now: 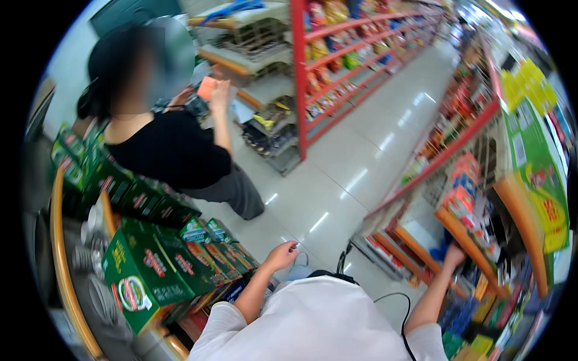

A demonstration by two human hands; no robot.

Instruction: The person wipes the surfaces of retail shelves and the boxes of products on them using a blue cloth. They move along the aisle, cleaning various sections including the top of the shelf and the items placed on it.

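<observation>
My left hand (281, 255) hangs over the tiled floor in front of my body, its fingers loosely curled, and nothing shows in it. Near it on the left stand green cartons (149, 270) with printed labels. On the right, my right hand (454, 255) reaches in at a shelf with an orange-brown edge (469, 250). A dark blue item (440, 252) lies beside its fingers; whether the hand holds it cannot be told, as the fingers are partly hidden. Orange and blue packets (463, 192) sit on the shelf above that hand.
At the left, a person in a black top (176, 149) holds an orange item (207, 88). A stepped shelf (266, 85) and a red-framed snack rack (299, 81) stand beyond. The aisle floor (361, 149) runs to the upper right. A black cable (408, 307) hangs by my right arm.
</observation>
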